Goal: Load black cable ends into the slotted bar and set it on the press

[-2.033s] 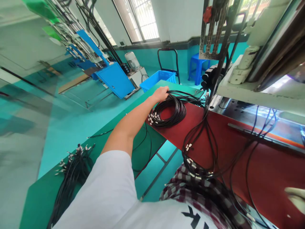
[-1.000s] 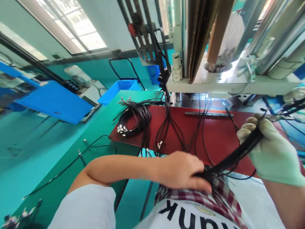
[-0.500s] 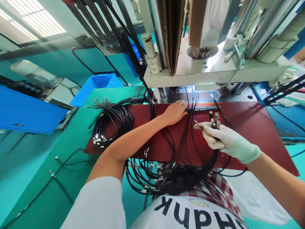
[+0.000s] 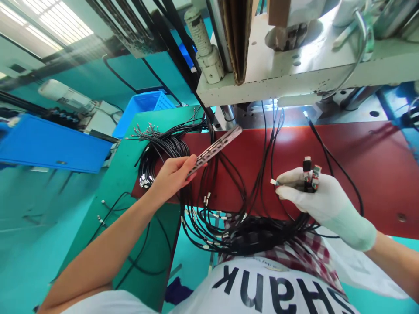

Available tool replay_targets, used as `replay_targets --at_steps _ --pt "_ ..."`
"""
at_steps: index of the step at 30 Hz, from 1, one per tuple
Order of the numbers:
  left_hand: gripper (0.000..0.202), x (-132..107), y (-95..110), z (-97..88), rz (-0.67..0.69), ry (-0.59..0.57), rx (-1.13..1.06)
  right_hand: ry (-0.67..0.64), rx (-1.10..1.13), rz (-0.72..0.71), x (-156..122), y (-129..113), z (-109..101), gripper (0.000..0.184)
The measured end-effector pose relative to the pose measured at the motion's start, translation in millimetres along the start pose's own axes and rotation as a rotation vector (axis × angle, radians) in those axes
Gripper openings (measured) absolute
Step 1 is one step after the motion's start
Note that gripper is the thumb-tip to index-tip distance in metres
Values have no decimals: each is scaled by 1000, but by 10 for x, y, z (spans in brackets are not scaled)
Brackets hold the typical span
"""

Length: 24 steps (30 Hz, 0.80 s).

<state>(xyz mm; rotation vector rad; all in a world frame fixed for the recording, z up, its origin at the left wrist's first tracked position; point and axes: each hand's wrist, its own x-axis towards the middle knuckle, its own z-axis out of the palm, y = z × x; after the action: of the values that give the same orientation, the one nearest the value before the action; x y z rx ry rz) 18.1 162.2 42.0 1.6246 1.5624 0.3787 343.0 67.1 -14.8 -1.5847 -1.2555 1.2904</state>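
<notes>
My left hand [image 4: 173, 174] is bare and pinches one end of a flat metal strip [image 4: 218, 147] with a row of slots, lifted over the dark red work surface [image 4: 360, 152]. My right hand [image 4: 310, 196] wears a pale glove and is closed on several black cables, their connector ends [image 4: 310, 172] sticking up above the fingers. Those cables hang down into a loose bundle of black cables [image 4: 242, 235] on my lap. Another coiled cable bundle [image 4: 160, 152] lies just beyond my left hand.
A press machine with a white plate [image 4: 294, 74] overhangs the back of the red surface. A green table [image 4: 131, 144] adjoins on the left, with loose cables on it. Behind stand a blue crate [image 4: 144, 104] and a blue cabinet [image 4: 49, 144].
My left hand left the coil, dipped to the lap bundle, reached to the machine's base and has come back left holding the metal strip. My gloved right hand has come into view gripping cable ends.
</notes>
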Motion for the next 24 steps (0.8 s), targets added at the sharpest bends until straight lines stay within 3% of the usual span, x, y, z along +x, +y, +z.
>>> replay_targets --at_steps 6,9,11,14,18,24 --pt "40 147 357 614 26 -661 -647 56 -390 -370 -154 -57 59 21" --pt "42 268 511 941 101 -822 -775 26 -433 -351 -170 -144 71 24" --pt "43 316 575 1111 131 -812 -808 -134 -213 -149 -148 -205 95 34" --pt "44 333 631 1276 116 -678 -823 -306 167 103 -91 -259 158 43" --pt "45 311 656 1375 98 -500 -833 -267 247 64 -27 -253 223 39" --pt "42 276 627 1453 112 -360 -778 -264 278 123 10 -256 253 34"
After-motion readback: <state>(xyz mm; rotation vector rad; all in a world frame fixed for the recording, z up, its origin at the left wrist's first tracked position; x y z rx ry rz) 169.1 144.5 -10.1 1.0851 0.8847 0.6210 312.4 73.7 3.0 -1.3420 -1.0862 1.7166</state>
